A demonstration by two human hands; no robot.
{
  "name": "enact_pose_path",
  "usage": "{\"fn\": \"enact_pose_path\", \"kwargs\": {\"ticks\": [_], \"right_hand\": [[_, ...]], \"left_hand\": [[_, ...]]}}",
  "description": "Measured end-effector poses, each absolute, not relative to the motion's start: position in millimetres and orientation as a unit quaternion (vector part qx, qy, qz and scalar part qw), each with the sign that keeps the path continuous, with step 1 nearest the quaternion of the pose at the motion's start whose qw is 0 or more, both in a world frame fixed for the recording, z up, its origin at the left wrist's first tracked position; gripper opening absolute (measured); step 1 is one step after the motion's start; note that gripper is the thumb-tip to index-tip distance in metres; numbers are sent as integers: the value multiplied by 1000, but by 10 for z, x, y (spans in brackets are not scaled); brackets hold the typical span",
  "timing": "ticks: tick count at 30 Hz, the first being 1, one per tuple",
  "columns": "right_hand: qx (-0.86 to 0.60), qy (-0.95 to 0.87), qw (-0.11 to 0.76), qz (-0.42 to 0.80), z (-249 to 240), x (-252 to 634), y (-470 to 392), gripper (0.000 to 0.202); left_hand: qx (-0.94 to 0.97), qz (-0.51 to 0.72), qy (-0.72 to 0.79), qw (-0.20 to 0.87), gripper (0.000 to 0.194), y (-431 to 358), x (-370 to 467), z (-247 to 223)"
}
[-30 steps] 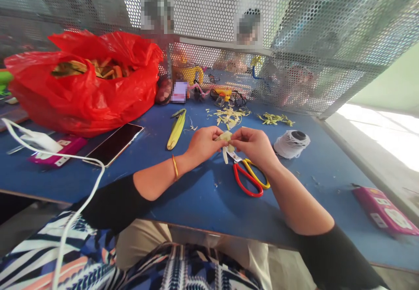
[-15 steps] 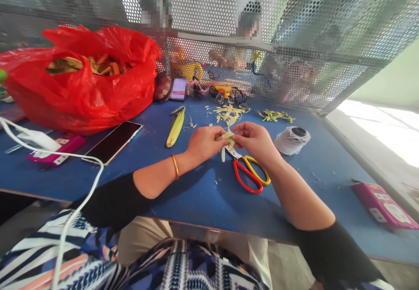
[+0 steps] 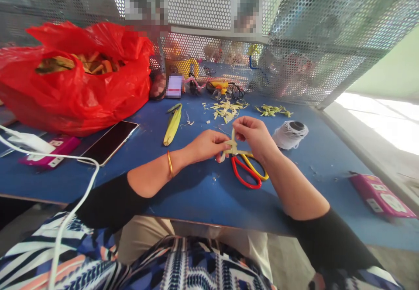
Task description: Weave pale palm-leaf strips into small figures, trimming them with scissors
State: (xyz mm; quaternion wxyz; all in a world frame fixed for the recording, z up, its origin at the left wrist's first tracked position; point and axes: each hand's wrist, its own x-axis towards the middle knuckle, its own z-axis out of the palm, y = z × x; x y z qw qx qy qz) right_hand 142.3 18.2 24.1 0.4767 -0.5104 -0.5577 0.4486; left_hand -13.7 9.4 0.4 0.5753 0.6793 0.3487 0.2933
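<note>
Between my hands is a small piece of pale husk strips (image 3: 233,147), crossed over one another. My left hand (image 3: 209,145) pinches its left side. The fingers of my right hand (image 3: 250,132) are closed on the upper end of one strip, which stands upright. Just below lie scissors with one red and one yellow handle (image 3: 247,174), their blades mostly hidden under the husk piece and hands. A pile of pale husk scraps (image 3: 226,109) is beyond my hands. The green-yellow husk (image 3: 172,126) lies to the left, and a spool of white thread (image 3: 290,134) stands to the right.
A big red plastic bag (image 3: 108,93) of husks fills the back left. Near it are a dark phone (image 3: 111,142), a magenta power strip (image 3: 50,151) and a white cable (image 3: 94,174). Green scraps (image 3: 274,110) lie back right; another magenta box (image 3: 381,194) is far right. Perforated screen (image 3: 209,2) behind.
My right hand has moved up and away from my left, drawing one strip upright. The husk piece is spread more openly between my hands. The whole view has shifted slightly.
</note>
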Motion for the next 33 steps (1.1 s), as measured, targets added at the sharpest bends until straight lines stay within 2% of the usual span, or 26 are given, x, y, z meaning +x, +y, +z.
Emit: {"fn": "enact_pose_path", "kwargs": {"ticks": [8,13,22,25,27,31,33], "right_hand": [[-498,-451,592,446,231,1400,203,27],[-463,-468,577,483,180,1314,143,24],[-414,-508,607,449,145,1299,102,23],[-405,-535,591,448,129,1319,139,25],[-416,-556,586,418,113,1358,193,26],[-507,-512,631,287,104,1468,302,37],[-556,-471,599,331,122,1496,313,44]], "left_hand": [[602,276,374,649,14,74,-143,126],[594,298,427,614,30,78,-135,74],[623,268,341,651,29,48,-113,33],[598,259,354,671,29,37,-120,45],[559,279,373,686,24,40,-116,53],[463,358,411,699,13,84,-102,82],[439,390,424,690,12,109,-99,99]]}}
